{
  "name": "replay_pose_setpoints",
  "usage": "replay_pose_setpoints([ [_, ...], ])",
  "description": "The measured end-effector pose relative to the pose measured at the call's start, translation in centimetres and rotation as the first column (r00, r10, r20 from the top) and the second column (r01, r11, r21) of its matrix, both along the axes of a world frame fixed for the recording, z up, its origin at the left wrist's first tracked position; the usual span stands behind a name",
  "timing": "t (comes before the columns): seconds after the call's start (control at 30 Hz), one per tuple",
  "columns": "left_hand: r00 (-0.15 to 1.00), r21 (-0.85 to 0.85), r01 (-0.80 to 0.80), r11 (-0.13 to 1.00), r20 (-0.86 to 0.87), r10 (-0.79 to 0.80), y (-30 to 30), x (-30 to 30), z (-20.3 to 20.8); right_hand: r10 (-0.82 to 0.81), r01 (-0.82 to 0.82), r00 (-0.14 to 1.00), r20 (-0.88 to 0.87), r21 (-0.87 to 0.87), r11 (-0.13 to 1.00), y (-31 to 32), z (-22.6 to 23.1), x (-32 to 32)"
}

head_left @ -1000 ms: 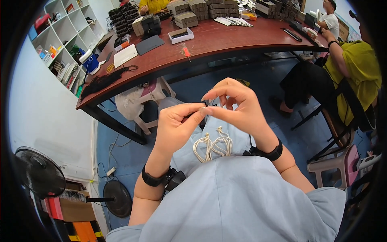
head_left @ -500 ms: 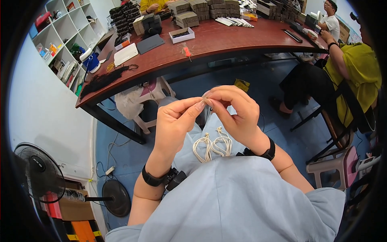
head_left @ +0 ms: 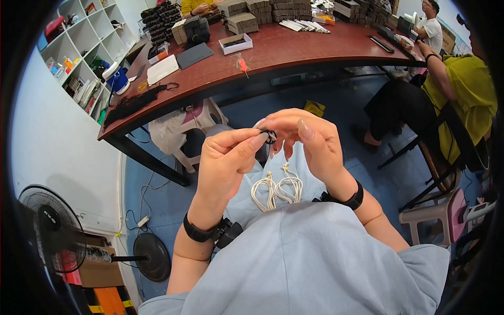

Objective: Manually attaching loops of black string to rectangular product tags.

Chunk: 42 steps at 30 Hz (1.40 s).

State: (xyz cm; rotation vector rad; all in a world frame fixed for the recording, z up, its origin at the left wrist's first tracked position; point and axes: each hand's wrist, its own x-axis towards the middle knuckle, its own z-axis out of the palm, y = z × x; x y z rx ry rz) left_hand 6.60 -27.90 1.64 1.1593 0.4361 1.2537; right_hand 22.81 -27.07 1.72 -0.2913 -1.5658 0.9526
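Between the thumb and forefinger of my left hand (head_left: 224,157) is a small black cord loop (head_left: 271,137), pinched above my lap. My right hand (head_left: 317,144) is just to its right, thumb raised away from the fingers. The right fingertips curve over and behind the loop, and I cannot tell whether they touch it. Below both hands, cream drawstrings (head_left: 274,194) lie on my light blue clothing.
Ahead is a dark red table (head_left: 294,50) with a bundle of black cords (head_left: 134,105), a white box (head_left: 235,44), a red-handled tool (head_left: 242,65) and stacked grey-brown pieces (head_left: 242,22). A fan (head_left: 52,226) stands left. A person in yellow-green (head_left: 462,100) sits right.
My right thumb and fingers have parted from the shared pinch and moved slightly right. The black loop now shows at my left fingertips, which remain closed.
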Motion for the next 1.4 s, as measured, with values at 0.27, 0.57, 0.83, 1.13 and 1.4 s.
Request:
replay_pose_setpoints([
  [0.27, 1.000, 0.019, -0.005, 1.000, -0.018, 0.006, -0.3, -0.3, 0.6, 0.252, -0.204, 0.968, 0.003, -0.578, 0.790, 0.4, 0.4, 0.3],
  [0.57, 0.865, 0.290, -0.328, 0.899, -0.291, 0.410, -0.9, -0.5, 1.2, 0.189, -0.203, 0.979, -0.079, -0.498, 0.843, -0.3, 0.5, 0.1],
  [0.83, 0.665, 0.666, -0.409, 0.623, -0.250, 0.704, -1.0, 0.1, 0.8, 0.085, -0.092, 0.996, -0.037, -0.421, 0.902, -0.8, 0.6, -0.1],
  [1.13, 0.732, 0.647, -0.388, 0.656, -0.215, 0.646, -1.0, 0.0, 0.7, 0.181, -0.218, 0.976, -0.122, -0.494, 0.842, -0.7, 0.5, -0.3],
  [1.4, 0.766, 0.515, -0.425, 0.744, -0.232, 0.599, -1.3, 0.2, 0.9, -0.552, 0.469, 0.830, 0.086, 0.430, 0.772, -0.4, 0.6, -0.7],
])
